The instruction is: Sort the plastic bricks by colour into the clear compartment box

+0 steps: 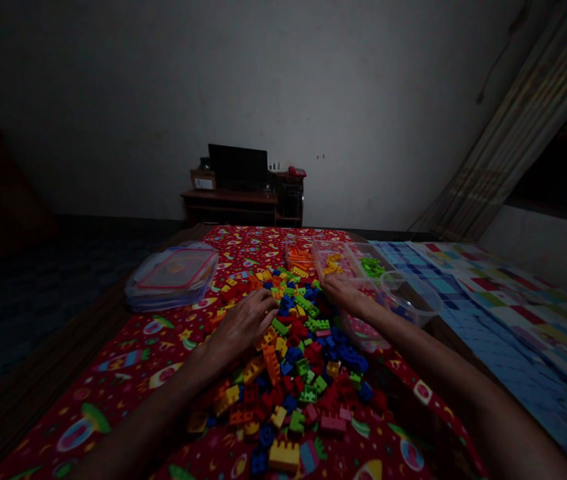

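A heap of small plastic building blocks [296,360] in red, blue, green, yellow and orange lies on a red patterned cloth [128,360]. My left hand [243,323] rests palm down on the heap's left side, fingers curled among the blocks. My right hand [341,293] reaches to the heap's far right edge, fingers bent down onto the blocks. The light is dim, and what each hand holds is hidden. Behind the right hand stand clear containers: one with orange blocks [299,255], one with yellow [333,263], one with green [372,267].
A stack of clear lids with red rims [173,277] lies at the left of the cloth. A clear round tub [411,297] stands by my right forearm. A checked mat [503,313] lies to the right. A desk with a dark monitor [238,167] stands against the far wall.
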The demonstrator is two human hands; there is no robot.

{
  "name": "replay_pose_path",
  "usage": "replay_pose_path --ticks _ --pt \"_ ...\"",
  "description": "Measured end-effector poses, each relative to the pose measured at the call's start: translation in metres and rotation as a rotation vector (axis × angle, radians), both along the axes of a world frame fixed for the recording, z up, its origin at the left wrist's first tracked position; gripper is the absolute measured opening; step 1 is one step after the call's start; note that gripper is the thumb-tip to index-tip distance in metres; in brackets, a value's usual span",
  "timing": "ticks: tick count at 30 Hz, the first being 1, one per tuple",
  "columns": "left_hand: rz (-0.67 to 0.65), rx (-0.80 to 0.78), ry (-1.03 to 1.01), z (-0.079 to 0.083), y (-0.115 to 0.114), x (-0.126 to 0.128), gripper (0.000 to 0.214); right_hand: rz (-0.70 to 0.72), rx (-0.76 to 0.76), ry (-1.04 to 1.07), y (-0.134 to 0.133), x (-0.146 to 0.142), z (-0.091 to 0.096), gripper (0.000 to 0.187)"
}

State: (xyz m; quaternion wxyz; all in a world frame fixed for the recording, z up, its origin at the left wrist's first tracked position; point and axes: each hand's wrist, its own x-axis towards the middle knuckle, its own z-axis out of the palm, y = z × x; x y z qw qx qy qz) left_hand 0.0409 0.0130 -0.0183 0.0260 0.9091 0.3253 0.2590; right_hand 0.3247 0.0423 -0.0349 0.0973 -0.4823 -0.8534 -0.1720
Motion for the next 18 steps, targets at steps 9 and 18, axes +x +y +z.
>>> replay_pose_path --ticks 9,18 --pt "-0.009 0.004 -0.005 -0.001 0.000 0.000 0.022 -0.148 -0.033 0.072 -0.013 -0.004 0.020 0.019" --pt "-0.002 0.016 0.014 0.001 -0.001 0.003 0.023 -0.188 -0.344 0.436 -0.015 -0.017 0.041 0.022"
